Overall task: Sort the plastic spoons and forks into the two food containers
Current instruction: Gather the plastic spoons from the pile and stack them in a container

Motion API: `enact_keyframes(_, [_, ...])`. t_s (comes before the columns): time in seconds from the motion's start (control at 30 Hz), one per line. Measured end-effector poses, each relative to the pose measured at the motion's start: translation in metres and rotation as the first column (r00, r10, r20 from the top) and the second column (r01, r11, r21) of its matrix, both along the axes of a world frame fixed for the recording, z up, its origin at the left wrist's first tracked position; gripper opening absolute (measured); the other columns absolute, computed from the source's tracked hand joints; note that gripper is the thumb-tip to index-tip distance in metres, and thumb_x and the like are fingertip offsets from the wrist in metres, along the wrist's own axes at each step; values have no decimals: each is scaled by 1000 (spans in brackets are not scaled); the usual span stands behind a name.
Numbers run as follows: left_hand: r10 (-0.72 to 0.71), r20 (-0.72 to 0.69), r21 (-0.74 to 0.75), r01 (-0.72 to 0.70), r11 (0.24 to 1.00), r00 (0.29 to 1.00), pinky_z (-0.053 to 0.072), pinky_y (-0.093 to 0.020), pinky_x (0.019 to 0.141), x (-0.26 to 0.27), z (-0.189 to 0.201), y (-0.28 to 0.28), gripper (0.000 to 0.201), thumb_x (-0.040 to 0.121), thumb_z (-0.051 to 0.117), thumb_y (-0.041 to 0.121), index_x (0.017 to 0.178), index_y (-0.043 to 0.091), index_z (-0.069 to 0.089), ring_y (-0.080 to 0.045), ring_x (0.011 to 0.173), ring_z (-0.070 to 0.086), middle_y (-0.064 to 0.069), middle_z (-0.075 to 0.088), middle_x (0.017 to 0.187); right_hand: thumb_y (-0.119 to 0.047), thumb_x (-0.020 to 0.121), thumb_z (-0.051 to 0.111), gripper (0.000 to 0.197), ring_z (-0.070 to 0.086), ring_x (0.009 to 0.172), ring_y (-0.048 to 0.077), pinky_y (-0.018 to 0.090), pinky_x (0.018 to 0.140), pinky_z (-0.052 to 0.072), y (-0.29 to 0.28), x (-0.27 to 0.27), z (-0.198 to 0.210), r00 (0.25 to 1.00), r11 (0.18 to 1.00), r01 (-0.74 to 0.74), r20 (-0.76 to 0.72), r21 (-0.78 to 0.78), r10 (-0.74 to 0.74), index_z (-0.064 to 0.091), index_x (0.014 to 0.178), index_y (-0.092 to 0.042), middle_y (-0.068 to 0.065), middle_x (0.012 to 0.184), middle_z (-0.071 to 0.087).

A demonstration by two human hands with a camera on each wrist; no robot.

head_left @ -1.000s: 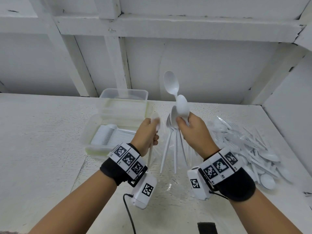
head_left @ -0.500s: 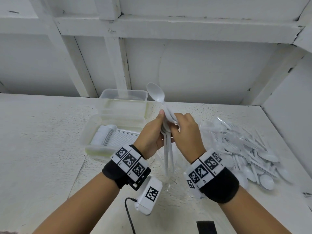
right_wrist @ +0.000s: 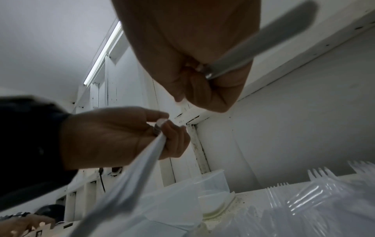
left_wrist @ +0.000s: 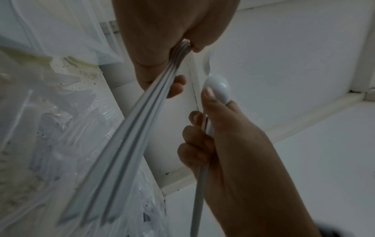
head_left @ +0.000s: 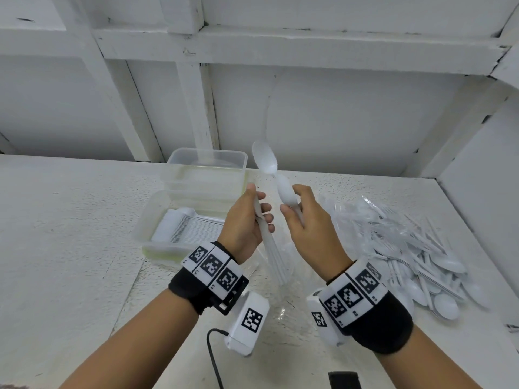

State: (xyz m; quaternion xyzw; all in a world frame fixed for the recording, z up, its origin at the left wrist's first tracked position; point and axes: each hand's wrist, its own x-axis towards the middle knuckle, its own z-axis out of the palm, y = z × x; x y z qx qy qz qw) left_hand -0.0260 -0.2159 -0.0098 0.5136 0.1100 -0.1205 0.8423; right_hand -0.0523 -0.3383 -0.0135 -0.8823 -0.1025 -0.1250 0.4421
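My left hand [head_left: 259, 206] grips a bundle of white plastic spoons [head_left: 273, 256] near their bowls, which its fingers hide; the handles fan downward. The left wrist view shows these handles [left_wrist: 142, 128] running out of the palm. My right hand [head_left: 292, 202] pinches two spoons with their bowls up, one bowl high [head_left: 264, 158] and one just above the thumb [head_left: 284, 189]. The hands are raised above the table, a small gap apart. Two clear food containers stand behind the left hand: the near one [head_left: 146, 220] holds a neat stack of white cutlery, and the far one [head_left: 206, 161] looks empty.
A loose heap of white spoons and forks [head_left: 421, 248] lies on crumpled clear plastic to the right of my right hand, close to the side wall. A white back wall with beams [head_left: 196, 108] rises behind the containers. A black cable [head_left: 213, 357] hangs from my left wrist.
Half a second ago both hands met around one bundle of spoons. They have now parted: the left hand keeps the bundle and the right hand keeps two spoons.
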Motion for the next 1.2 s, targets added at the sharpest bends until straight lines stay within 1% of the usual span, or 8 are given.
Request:
enact_keyframes(0.27, [139, -29, -148, -142, 979, 990, 52, -34, 72, 7, 3, 9, 51, 97, 32, 50, 123, 7, 42, -19, 84, 62, -10, 58, 92, -19, 96, 48, 18, 44, 66, 4, 16, 58, 34, -2, -12, -12, 993, 995, -92, -79, -45, 89, 57, 108, -9, -4, 76, 51])
enact_keyframes(0.47, [157, 15, -136, -154, 979, 987, 52, -24, 56, 7, 1, 13, 29, 98, 40, 39, 104, 11, 47, -9, 53, 54, -1, 47, 66, -21, 98, 42, 26, 50, 80, 16, 30, 71, 42, -5, -15, -4, 988, 966, -124, -118, -228, 99, 57, 117, -13, -2, 88, 53])
enact_keyframes(0.57, [142, 25, -118, -138, 983, 990, 52, -28, 60, 7, 1, 16, 27, 97, 42, 39, 94, 13, 45, -12, 55, 50, -1, 44, 65, -14, 100, 34, 37, 50, 87, 13, 21, 74, 37, -6, -13, 3, 993, 974, -78, -101, -215, 58, 46, 135, -14, -2, 97, 49])
enact_keyframes(0.67, [92, 40, -60, -89, 994, 995, 53, -32, 64, 5, 0, 15, 27, 97, 43, 39, 97, 12, 45, -15, 58, 54, -2, 47, 67, -11, 100, 31, 37, 54, 73, 17, 29, 63, 42, -3, -10, 7, 994, 990, -60, -102, -124, 48, 34, 136, -14, 2, 87, 54])
enact_keyframes(0.83, [-66, 101, 16, 65, 998, 993, 51, -40, 85, -5, 5, 9, 38, 97, 34, 42, 97, 7, 50, -25, 86, 63, -15, 59, 90, -13, 94, 42, 24, 50, 81, 14, 22, 67, 40, 15, 2, 2, 998, 986, -46, 38, -163, 53, 59, 112, -11, 2, 99, 48])
enact_keyframes(0.93, [-117, 126, 29, 115, 993, 985, 56, -28, 71, -8, 7, 11, 29, 96, 37, 39, 96, 12, 47, -16, 83, 69, -6, 65, 86, -23, 84, 45, 29, 47, 96, 23, 35, 75, 38, 27, -2, -4, 993, 963, 30, 114, -270, 1, 68, 101, -18, 3, 112, 50])
enact_keyframes(1.07, [-85, 138, 30, 81, 996, 987, 52, -32, 78, -8, 4, 18, 20, 92, 49, 32, 88, 13, 53, -21, 86, 64, -2, 64, 79, -33, 84, 40, 34, 37, 109, 22, 34, 82, 27, 30, -3, -1, 993, 950, 60, 116, -306, -26, 67, 103, -25, 2, 120, 45])
enact_keyframes(1.2, [-16, 162, 39, 10, 999, 987, 51, -22, 63, -6, 6, 27, 30, 95, 40, 41, 88, 14, 50, -10, 76, 60, 4, 62, 75, -39, 87, 42, 46, 51, 106, 22, 38, 81, 48, 34, -4, 0, 994, 962, -67, 68, -265, 88, 47, 129, -23, 3, 121, 46])
